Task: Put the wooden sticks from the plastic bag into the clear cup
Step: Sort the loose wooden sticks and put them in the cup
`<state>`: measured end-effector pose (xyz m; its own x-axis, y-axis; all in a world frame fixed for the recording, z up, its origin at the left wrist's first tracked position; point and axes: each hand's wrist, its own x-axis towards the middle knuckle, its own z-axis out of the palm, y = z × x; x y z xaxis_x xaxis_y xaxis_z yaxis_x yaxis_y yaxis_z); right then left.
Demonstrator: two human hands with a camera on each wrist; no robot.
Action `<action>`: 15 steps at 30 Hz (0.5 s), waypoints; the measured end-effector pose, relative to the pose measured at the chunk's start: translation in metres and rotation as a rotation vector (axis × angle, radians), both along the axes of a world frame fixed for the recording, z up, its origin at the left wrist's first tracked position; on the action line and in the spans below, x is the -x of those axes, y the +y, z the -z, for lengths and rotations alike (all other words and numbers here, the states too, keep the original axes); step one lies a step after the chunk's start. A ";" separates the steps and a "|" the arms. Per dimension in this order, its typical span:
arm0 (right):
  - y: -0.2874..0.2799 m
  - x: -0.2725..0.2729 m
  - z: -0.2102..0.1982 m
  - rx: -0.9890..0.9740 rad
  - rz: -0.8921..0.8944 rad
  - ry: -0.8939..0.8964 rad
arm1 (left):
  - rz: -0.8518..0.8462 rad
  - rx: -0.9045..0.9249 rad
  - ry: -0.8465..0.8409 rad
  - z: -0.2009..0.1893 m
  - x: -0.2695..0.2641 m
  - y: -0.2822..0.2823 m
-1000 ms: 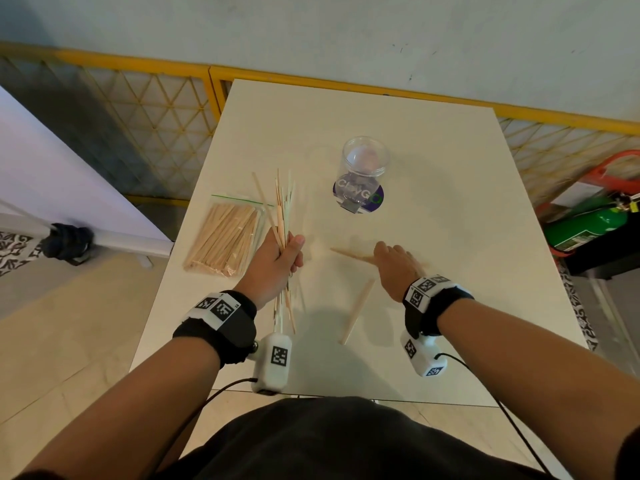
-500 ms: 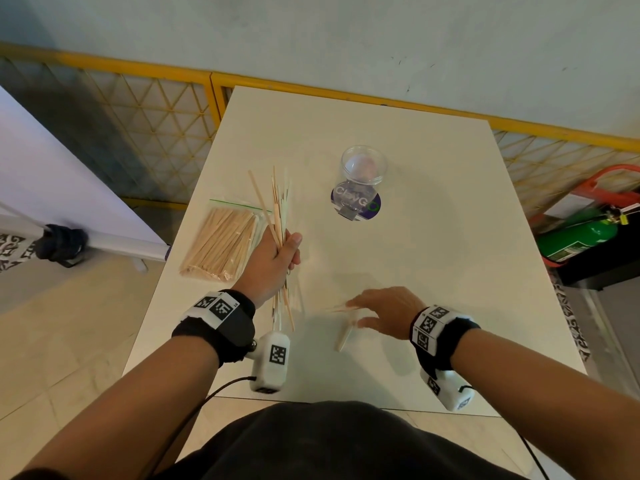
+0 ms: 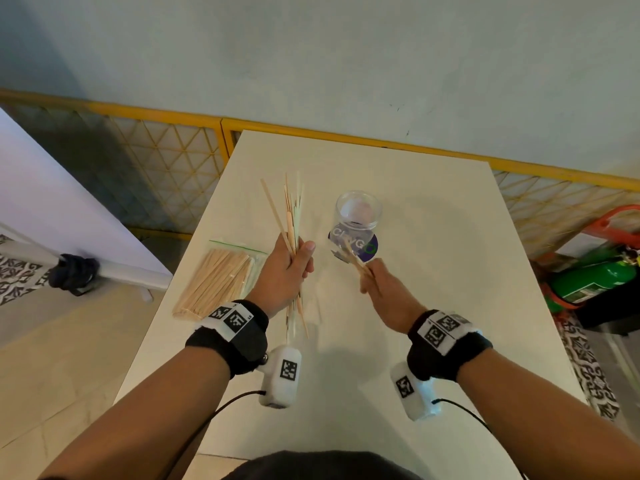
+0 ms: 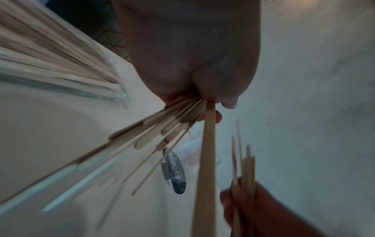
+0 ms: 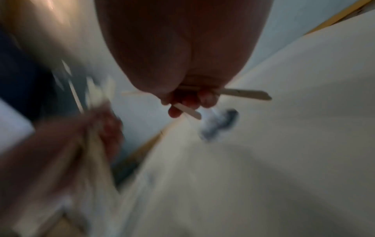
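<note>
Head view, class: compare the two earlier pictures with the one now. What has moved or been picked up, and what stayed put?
The right hand has picked up the two loose sticks from the table and raised them toward the clear cup. The left hand still grips its bundle of sticks. The plastic bag of sticks and the cup have not moved.

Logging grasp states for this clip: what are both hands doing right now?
Left hand: closed around a bundle of wooden sticks.
Right hand: closed on a few wooden sticks, near the clear cup.
</note>
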<state>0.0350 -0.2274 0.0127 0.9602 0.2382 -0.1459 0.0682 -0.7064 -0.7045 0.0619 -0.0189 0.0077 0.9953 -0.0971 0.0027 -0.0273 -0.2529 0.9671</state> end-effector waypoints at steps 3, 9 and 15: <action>-0.001 -0.045 -0.049 -0.242 0.084 -0.086 | -0.021 0.014 -0.093 -0.022 -0.025 -0.017; -0.008 -0.130 -0.110 -0.892 0.213 -0.092 | -0.050 0.104 -0.256 -0.077 -0.095 -0.057; -0.013 -0.188 -0.086 -1.073 0.308 0.009 | -0.144 0.190 -0.314 -0.090 -0.161 -0.092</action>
<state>0.2234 -0.2400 0.0987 0.9999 -0.0030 -0.0151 -0.0137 0.2824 -0.9592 0.2227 -0.1112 0.0973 0.9465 0.0747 0.3140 -0.3069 -0.0931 0.9472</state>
